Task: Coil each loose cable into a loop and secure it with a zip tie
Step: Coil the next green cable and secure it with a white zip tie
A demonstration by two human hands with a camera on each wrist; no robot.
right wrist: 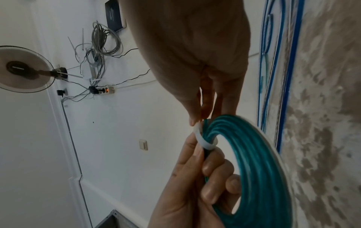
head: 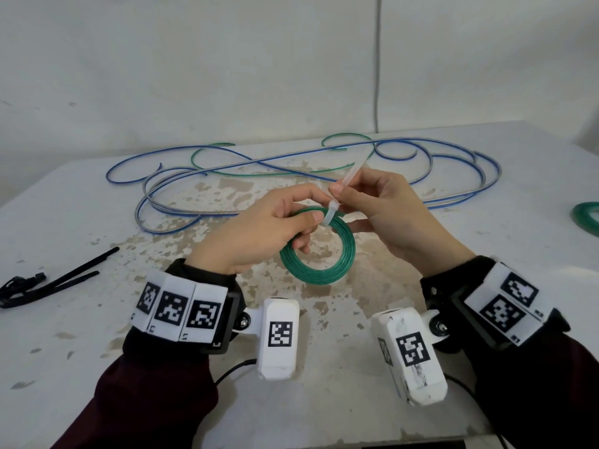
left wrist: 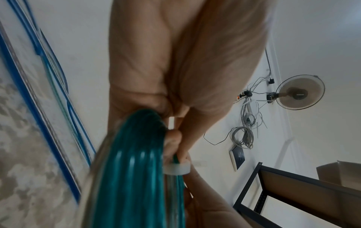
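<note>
Gripping 1 green coil (head: 317, 251), left hand (head: 259, 234); right hand (head: 389, 215) fingers pinch 1 white zip tie (head: 334, 212).

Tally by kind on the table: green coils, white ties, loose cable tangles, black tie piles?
coiled green cable loops: 2, one held, one at the table's right edge
white plastic zip ties: 1, round the held loop
tangles of loose blue and green cable: 1
piles of black zip ties: 1
Total: 5
</note>
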